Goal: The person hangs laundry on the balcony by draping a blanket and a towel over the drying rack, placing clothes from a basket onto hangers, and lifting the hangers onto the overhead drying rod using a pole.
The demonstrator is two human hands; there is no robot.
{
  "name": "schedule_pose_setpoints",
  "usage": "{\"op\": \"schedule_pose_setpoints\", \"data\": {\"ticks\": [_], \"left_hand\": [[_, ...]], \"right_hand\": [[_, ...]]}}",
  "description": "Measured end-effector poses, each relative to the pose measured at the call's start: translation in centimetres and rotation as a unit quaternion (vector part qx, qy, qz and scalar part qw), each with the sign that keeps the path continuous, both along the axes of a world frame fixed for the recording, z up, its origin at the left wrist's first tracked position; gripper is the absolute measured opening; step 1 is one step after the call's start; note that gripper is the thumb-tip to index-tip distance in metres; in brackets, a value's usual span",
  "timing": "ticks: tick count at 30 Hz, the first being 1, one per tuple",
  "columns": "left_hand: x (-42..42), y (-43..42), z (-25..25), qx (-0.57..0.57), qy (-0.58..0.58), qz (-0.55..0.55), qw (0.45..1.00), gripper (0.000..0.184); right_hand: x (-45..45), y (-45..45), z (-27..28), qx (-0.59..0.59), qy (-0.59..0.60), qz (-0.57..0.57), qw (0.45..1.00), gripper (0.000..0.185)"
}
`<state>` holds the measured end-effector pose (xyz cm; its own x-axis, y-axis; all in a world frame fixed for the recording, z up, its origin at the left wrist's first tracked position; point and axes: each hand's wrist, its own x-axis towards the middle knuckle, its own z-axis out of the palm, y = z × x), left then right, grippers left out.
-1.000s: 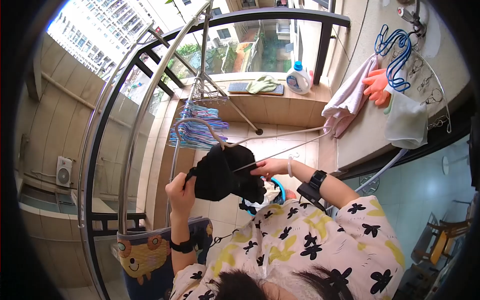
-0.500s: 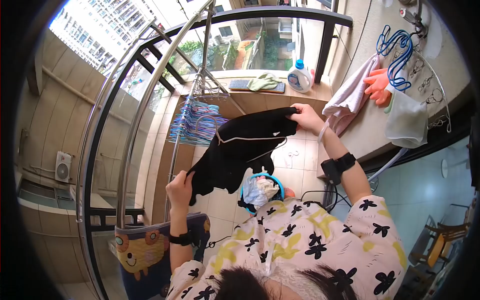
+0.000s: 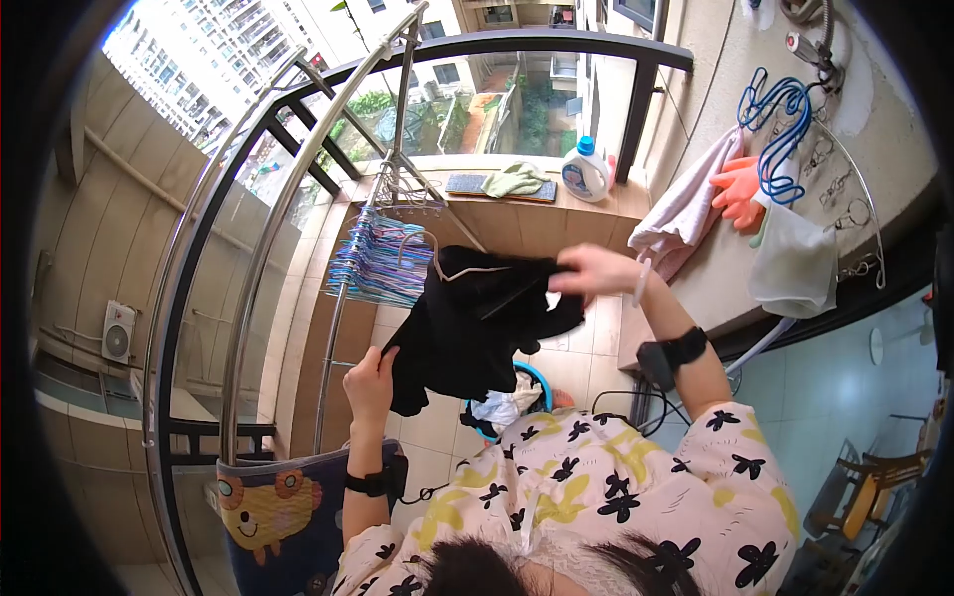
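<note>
A black garment [image 3: 452, 343] is stretched between my two hands, its lower edge hanging loose. My left hand [image 3: 369, 382] is closed on its left edge. At the upper right corner is my right hand [image 3: 596, 272], smeared by motion, with cloth between its thumb and fingers. A pale wire hanger [image 3: 452, 275] lies against the garment, partly covered by it, its hook sticking up at the upper left. Below the garment a blue basket [image 3: 546, 385] holds white and dark laundry, partly hidden.
Blue and purple hangers [image 3: 383, 263] crowd a metal rail at left. A ledge holds a detergent bottle [image 3: 586, 171] and a green cloth [image 3: 515, 179]. Orange gloves [image 3: 737, 194] and a pink towel [image 3: 686, 199] hang at right. A patterned dark cloth [image 3: 273, 517] hangs at lower left.
My right hand has come down and slightly left, and the garment's right side has dropped and bunched closer to the hanger. My left hand keeps its hold; the head view has shifted slightly.
</note>
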<state>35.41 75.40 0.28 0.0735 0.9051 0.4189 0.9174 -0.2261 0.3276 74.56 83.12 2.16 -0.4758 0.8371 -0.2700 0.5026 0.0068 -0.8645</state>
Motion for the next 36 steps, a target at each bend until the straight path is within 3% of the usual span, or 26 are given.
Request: {"op": "schedule_pose_setpoints", "data": {"ticks": [2,4,5,6,8,10,11,15,17,22,25,26,28,29,31,32,34,36], "left_hand": [[1.5,-0.5,0.0,0.007,-0.045,0.011,0.999,0.032],[2.9,-1.2,-0.2,0.008,-0.049,0.003,0.999,0.031],[3.6,-1.5,-0.4,0.012,-0.052,-0.006,0.999,0.031],[4.4,-1.8,-0.5,0.01,-0.054,-0.004,0.999,0.031],[5.9,-2.0,-0.6,0.001,-0.095,-0.002,0.995,0.03],[6.4,-2.4,-0.8,0.014,-0.074,0.002,0.997,0.028],[6.5,-2.8,-0.8,0.027,-0.08,-0.005,0.996,0.027],[6.3,-6.1,-1.4,0.014,-0.116,0.005,0.993,0.025],[5.4,-7.8,-1.4,0.066,-0.15,0.053,0.985,0.024],[4.1,-10.6,0.3,0.058,-0.156,0.021,0.986,0.016],[4.2,-11.7,0.6,0.106,-0.041,-0.033,0.993,0.016],[3.8,-12.2,0.2,0.112,-0.012,-0.054,0.992,0.016],[2.7,-14.3,-2.1,-0.105,-0.119,-0.007,0.987,0.018],[2.9,-14.8,-2.5,-0.05,-0.138,-0.021,0.989,0.02],[2.5,-16.3,-1.7,-0.045,-0.136,-0.017,0.99,0.02],[2.8,-17.0,-1.8,-0.038,-0.138,-0.006,0.99,0.02],[2.1,-18.4,-2.8,-0.046,-0.13,-0.012,0.99,0.023],[2.2,-19.7,-2.6,-0.028,-0.196,0.019,0.98,0.028]], "right_hand": [[-0.8,-2.6,5.6,-0.076,-0.114,0.135,0.981,0.043],[-1.0,-0.8,5.5,0.101,-0.045,0.214,0.971,0.053],[-1.9,-0.6,5.2,0.223,0.022,0.114,0.968,0.056],[-3.2,0.1,4.8,0.312,0.099,0.064,0.943,0.047],[-6.2,1.5,4.2,0.328,0.247,0.03,0.911,0.04],[-8.1,2.4,2.9,0.078,0.342,0.074,0.933,0.023],[-8.8,2.3,2.6,0.061,0.405,0.057,0.91,0.018],[-9.3,1.1,2.8,0.069,0.41,0.051,0.908,0.018],[-9.1,1.0,2.2,0.023,0.426,0.03,0.904,0.017],[-10.3,-1.7,3.6,0.064,0.455,0.062,0.886,0.016],[-12.7,-5.7,4.6,0.207,0.415,0.116,0.878,0.016],[-13.2,-7.0,5.3,0.175,0.397,0.141,0.89,0.017],[-13.7,-9.1,6.2,0.151,0.356,0.161,0.908,0.017],[-13.7,-10.0,6.8,0.153,0.355,0.152,0.91,0.017],[-13.1,-11.7,7.8,0.296,0.321,0.139,0.889,0.022],[-12.4,-12.6,7.6,0.342,0.333,0.082,0.875,0.026],[-9.9,-13.9,5.6,0.306,0.334,-0.041,0.89,0.03],[-5.5,-15.0,2.6,0.23,0.286,-0.183,0.912,0.027]]}}
